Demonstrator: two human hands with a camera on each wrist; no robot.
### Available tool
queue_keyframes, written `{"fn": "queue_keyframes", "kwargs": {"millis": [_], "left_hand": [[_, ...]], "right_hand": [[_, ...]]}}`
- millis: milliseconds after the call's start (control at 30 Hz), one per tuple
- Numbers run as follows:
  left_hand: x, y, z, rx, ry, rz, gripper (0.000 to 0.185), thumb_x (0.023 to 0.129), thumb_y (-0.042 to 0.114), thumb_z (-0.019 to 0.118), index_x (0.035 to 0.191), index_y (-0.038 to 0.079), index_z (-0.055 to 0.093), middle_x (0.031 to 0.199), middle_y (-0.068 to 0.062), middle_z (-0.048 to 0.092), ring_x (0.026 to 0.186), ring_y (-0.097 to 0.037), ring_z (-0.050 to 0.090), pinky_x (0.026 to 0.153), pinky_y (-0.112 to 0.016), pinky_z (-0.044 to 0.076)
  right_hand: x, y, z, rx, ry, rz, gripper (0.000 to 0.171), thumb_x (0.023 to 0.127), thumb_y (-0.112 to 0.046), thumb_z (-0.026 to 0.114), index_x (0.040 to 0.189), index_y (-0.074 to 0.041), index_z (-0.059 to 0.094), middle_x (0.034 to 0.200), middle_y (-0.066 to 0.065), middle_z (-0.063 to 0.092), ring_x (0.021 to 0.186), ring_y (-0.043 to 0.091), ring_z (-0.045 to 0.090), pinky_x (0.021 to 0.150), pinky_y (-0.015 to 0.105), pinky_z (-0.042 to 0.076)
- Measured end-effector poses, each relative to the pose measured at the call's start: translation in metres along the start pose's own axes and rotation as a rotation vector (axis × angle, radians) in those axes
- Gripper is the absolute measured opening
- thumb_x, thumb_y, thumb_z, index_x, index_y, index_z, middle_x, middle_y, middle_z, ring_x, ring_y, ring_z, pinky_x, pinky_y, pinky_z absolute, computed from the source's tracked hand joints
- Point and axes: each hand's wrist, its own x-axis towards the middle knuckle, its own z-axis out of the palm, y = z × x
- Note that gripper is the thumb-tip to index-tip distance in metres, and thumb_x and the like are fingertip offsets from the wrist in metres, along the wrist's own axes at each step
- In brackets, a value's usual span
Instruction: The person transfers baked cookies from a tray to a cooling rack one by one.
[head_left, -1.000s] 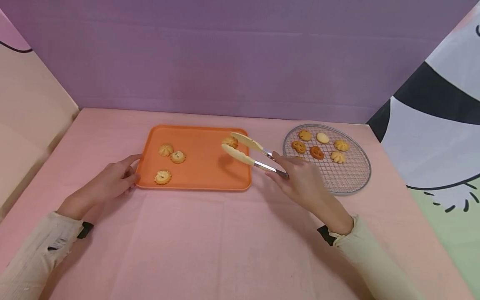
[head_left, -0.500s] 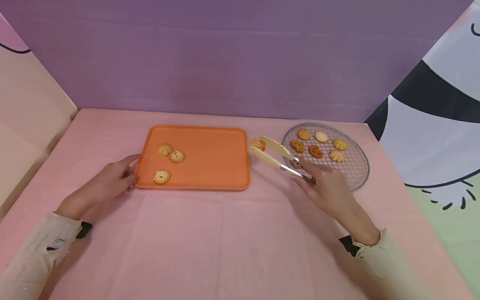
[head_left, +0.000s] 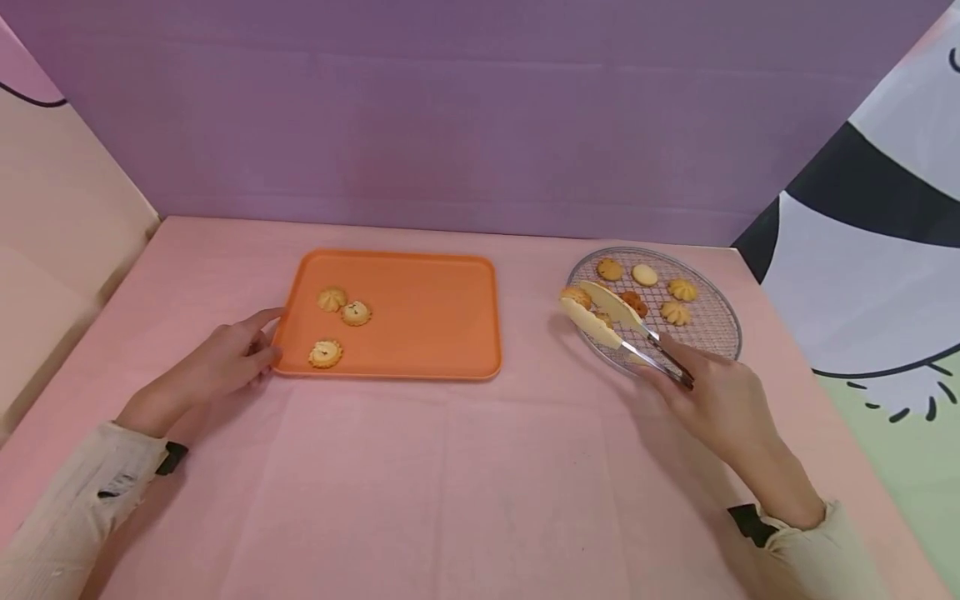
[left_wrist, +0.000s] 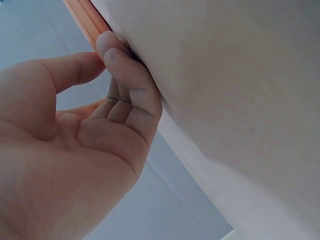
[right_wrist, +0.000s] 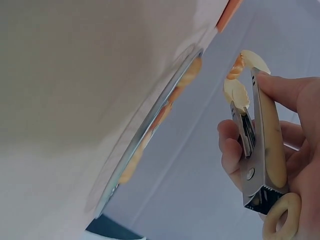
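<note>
My left hand (head_left: 213,371) holds the left edge of an orange tray (head_left: 427,321), its thumb and fingers at the rim in the left wrist view. On the tray lie a ridged cookie (head_left: 332,299) and two cream-topped cookies, one (head_left: 356,313) beside it and one (head_left: 326,354) near the front. My right hand (head_left: 716,408) grips cream-tipped metal tongs (right_wrist: 272,140). Between the tong tips is a ridged golden cookie (head_left: 575,296), above the left rim of a round wire rack (head_left: 708,337). The right wrist view shows this cookie raised above the rack.
Several cookies sit on the rack, among them a pale round one (head_left: 644,275), a pretzel-shaped one (head_left: 636,303) and two ridged ones; the tongs partly cover others. A pink cloth (head_left: 442,483) covers the table, with a purple wall (head_left: 480,117) behind.
The right hand has moved right with the tongs, carrying the ridged cookie from over the tray's right side to over the rack's left rim. The left hand stays at the tray.
</note>
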Motion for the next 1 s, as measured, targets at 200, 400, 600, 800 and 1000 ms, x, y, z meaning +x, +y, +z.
{"fn": "queue_keyframes", "kwargs": {"millis": [200,400,600,800,1000], "left_hand": [[0.0,0.001,-0.001,-0.004,-0.003,-0.001,0.06,0.099,0.006,0.057,0.151,-0.004,0.028,0.076,-0.004,0.06,0.059,-0.014,0.055,0.053,-0.026,0.048],[0.0,0.001,-0.001,-0.002,-0.002,-0.004,0.06,0.099,0.007,0.058,0.151,-0.004,0.029,0.077,-0.004,0.06,0.059,-0.014,0.054,0.053,-0.026,0.047],[-0.001,0.002,-0.001,-0.004,-0.008,-0.008,0.06,0.099,0.006,0.057,0.151,-0.004,0.028,0.076,-0.005,0.06,0.06,-0.015,0.055,0.054,-0.026,0.047],[-0.001,0.004,-0.002,-0.006,-0.017,-0.029,0.062,0.099,0.007,0.058,0.152,-0.004,0.027,0.078,-0.006,0.06,0.062,-0.016,0.055,0.054,-0.026,0.048],[-0.001,0.004,-0.001,-0.003,-0.016,-0.035,0.061,0.1,0.007,0.057,0.151,-0.004,0.027,0.079,-0.006,0.06,0.063,-0.017,0.055,0.054,-0.026,0.048]], "right_hand": [[-0.014,0.013,-0.006,0.0,0.037,0.052,0.05,0.076,-0.023,0.085,0.117,0.002,0.071,0.055,0.01,0.059,0.053,0.032,0.06,0.05,0.054,0.044],[-0.026,0.024,-0.009,-0.027,0.019,0.088,0.049,0.076,-0.022,0.085,0.117,0.003,0.071,0.048,0.0,0.048,0.049,0.026,0.052,0.048,0.047,0.04],[-0.037,0.032,-0.014,-0.038,-0.013,0.103,0.048,0.077,-0.02,0.084,0.116,0.005,0.07,0.049,0.001,0.049,0.047,0.018,0.042,0.045,0.038,0.035],[-0.044,0.04,-0.019,-0.056,-0.024,0.13,0.046,0.081,-0.023,0.082,0.117,0.003,0.07,0.046,-0.004,0.043,0.047,0.017,0.034,0.045,0.033,0.028],[-0.051,0.046,-0.02,-0.059,-0.088,0.171,0.042,0.081,-0.024,0.081,0.115,0.0,0.072,0.047,-0.003,0.047,0.048,0.02,0.039,0.045,0.035,0.031]]}}
